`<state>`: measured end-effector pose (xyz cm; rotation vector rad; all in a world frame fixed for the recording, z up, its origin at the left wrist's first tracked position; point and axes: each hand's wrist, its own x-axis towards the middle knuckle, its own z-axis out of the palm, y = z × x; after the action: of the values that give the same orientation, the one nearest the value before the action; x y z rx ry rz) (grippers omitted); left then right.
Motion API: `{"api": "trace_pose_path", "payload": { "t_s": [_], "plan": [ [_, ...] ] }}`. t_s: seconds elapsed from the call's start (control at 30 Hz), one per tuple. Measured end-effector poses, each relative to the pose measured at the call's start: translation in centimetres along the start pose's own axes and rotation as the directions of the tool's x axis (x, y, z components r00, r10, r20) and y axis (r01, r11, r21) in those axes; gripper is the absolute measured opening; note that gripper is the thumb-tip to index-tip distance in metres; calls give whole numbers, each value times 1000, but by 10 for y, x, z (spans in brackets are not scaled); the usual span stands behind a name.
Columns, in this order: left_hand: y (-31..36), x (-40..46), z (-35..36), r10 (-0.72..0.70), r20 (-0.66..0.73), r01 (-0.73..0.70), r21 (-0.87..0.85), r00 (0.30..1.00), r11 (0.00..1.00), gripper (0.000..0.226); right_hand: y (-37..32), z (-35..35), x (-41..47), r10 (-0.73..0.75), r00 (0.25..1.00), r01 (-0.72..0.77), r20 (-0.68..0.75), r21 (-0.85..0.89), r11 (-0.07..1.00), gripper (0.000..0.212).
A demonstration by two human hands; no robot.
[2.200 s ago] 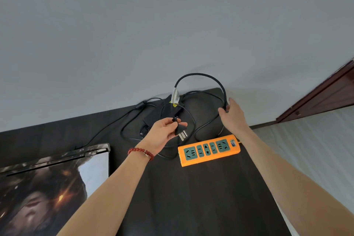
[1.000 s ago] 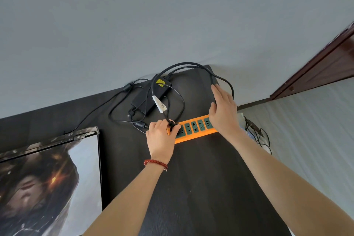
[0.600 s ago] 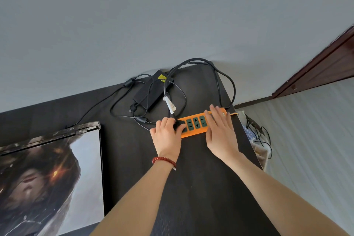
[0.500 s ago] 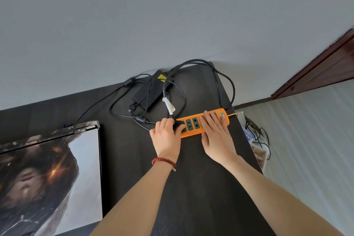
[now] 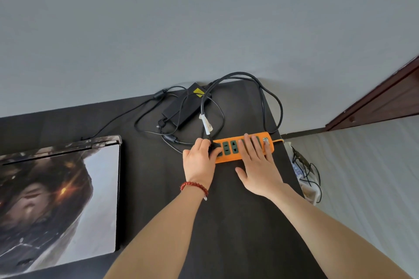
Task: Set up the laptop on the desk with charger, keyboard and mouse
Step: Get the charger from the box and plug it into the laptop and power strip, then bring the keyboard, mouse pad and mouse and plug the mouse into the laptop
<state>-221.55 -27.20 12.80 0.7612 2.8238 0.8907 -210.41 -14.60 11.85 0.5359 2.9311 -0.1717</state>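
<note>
Charger plug (image 5: 215,151) sits at the left end of the orange power strip (image 5: 231,150), pinched under the left hand (image 5: 199,161). Right hand (image 5: 258,170) lies flat, fingers straight, pressing the strip's right half. Charger brick (image 5: 181,108) lies behind the strip.

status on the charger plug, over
Left hand grips plug at power strip end socket. Right hand presses strip flat. Nothing blocking.
</note>
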Motion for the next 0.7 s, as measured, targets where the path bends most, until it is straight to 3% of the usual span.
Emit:
{"api": "trace_pose_path", "payload": {
  "t_s": [0.13, 0.27, 0.33, 0.43, 0.53, 0.7],
  "plan": [
    [6, 2, -7, -29, 54, 27, 36, 998, 999, 24, -8, -9, -3, 47, 999, -47, 19, -10, 999, 73],
    [-5, -21, -41, -19, 167, 17, 12, 986, 1000, 49, -44, -28, -22, 234, 972, -219, -29, 260, 941, 53],
    [-26, -48, -69, -41, 116, 38, 33, 992, 999, 55, -71, -34, -40, 226, 972, -186, -70, 362, 913, 43],
    [-68, -96, -122, -85, 12, 84, 76, 996, 994, 49, -126, -42, -71, 107, 992, -57, -67, 517, 854, 38],
    [-116, -157, -180, -203, -119, 212, 69, 972, 975, 40, -201, -47, -102, -65, 997, 71, -30, 566, 821, 35],
    [-208, -296, -270, -439, -332, 441, -74, 835, 895, 27, -346, -45, -163, -346, 938, 253, 29, 628, 736, 33]
  ]
}}
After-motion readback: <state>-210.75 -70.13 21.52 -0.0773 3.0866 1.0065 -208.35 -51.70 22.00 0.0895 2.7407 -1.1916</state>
